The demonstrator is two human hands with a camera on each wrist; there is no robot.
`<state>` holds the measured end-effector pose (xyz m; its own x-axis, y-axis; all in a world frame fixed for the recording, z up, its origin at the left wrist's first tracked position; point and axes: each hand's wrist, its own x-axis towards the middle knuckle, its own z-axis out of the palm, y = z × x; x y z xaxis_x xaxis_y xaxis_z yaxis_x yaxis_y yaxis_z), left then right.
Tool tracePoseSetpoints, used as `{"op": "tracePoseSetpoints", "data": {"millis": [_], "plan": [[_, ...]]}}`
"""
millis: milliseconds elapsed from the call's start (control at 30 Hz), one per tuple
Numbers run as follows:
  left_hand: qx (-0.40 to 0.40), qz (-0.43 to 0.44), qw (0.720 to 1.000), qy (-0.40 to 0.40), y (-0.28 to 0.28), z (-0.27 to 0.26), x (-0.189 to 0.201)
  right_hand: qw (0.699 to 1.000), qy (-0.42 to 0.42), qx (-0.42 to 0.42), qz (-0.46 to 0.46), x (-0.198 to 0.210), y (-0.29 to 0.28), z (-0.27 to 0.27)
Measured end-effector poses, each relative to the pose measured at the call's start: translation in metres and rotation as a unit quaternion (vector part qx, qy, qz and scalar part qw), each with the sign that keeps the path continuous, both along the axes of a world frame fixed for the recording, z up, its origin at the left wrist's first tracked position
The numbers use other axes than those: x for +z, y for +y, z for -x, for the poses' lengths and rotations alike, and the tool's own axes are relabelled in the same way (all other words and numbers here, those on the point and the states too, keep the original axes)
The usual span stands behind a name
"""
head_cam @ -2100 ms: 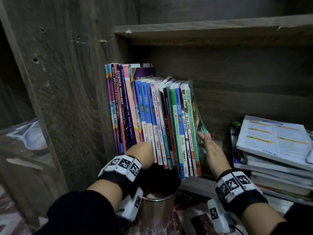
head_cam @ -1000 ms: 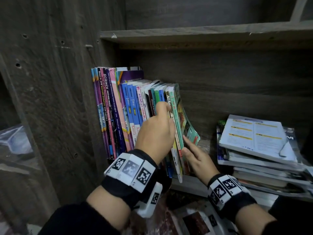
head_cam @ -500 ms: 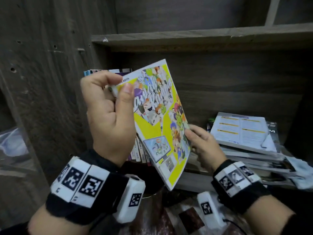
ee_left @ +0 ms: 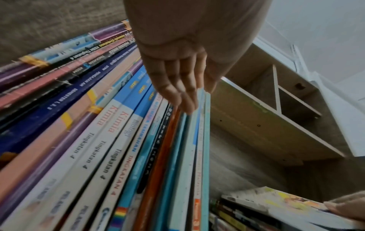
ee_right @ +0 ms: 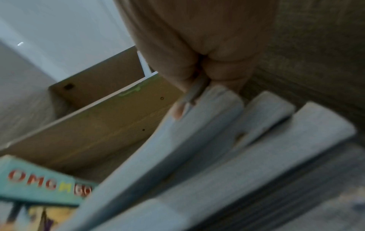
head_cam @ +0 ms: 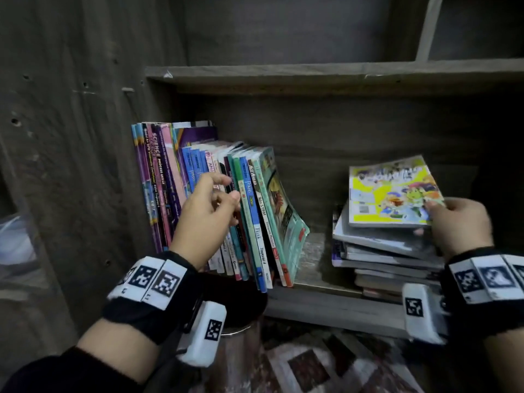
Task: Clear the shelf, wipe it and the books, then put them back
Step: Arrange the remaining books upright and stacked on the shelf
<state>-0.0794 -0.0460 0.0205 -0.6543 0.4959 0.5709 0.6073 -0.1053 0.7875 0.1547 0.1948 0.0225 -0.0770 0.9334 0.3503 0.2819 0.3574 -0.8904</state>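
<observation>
A row of upright books fills the left end of the wooden shelf; the outermost teal ones lean right. My left hand is at their spines, holding nothing. In the left wrist view its straight fingers touch the spines near the top. My right hand pinches the right edge of a yellow comic book, which lies flat on top of a stack of books at the shelf's right. The right wrist view shows thumb and fingers clamped on that thin edge.
Bare shelf board shows between the leaning row and the stack. An upper shelf hangs close overhead, and a side panel walls the left. A metal can stands below my left wrist, on a patterned floor mat.
The yellow comic, held up in my left hand half a second ago, now lies on the right stack in my right hand. My left hand has returned to the row's spines.
</observation>
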Motion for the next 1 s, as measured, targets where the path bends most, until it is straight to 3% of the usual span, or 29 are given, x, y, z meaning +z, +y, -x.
{"op": "tracePoseSetpoints", "data": {"millis": [67,133,167,233,300,367,400,500,600,767,1000], "plan": [[0.003,0.096,0.995,-0.017,0.001,0.010,-0.006,0.988,-0.149,-0.031,-0.015,-0.002,0.003,0.002],[-0.013,0.259,0.966,-0.004,0.003,0.019,-0.018,0.957,-0.267,-0.089,-0.068,-0.002,-0.002,0.009],[-0.031,0.334,0.942,0.004,0.006,0.022,-0.027,0.947,-0.265,-0.117,-0.140,-0.003,-0.004,0.012],[-0.069,0.430,0.900,-0.006,0.013,0.022,-0.047,0.925,-0.172,-0.113,-0.319,-0.004,-0.017,0.025],[-0.087,0.474,0.876,-0.024,0.022,0.017,-0.066,0.922,-0.078,-0.002,-0.379,-0.008,-0.040,0.048],[-0.087,0.486,0.869,-0.037,0.032,0.014,-0.079,0.950,-0.050,0.159,-0.262,-0.018,-0.063,0.077],[-0.083,0.479,0.872,-0.045,0.036,0.014,-0.084,0.956,-0.081,0.222,-0.175,-0.028,-0.075,0.092],[-0.078,0.457,0.883,-0.078,0.046,0.010,-0.094,0.924,-0.214,0.316,-0.037,-0.064,-0.093,0.130],[-0.055,0.464,0.883,-0.053,0.051,0.009,-0.098,0.909,-0.264,0.320,-0.048,-0.075,-0.095,0.147],[0.024,0.477,0.873,0.094,0.058,0.013,-0.099,0.897,-0.307,0.316,-0.022,-0.079,-0.083,0.158],[-0.001,0.457,0.889,0.021,0.061,0.021,-0.104,0.881,-0.322,0.344,-0.036,-0.080,-0.070,0.157]]}}
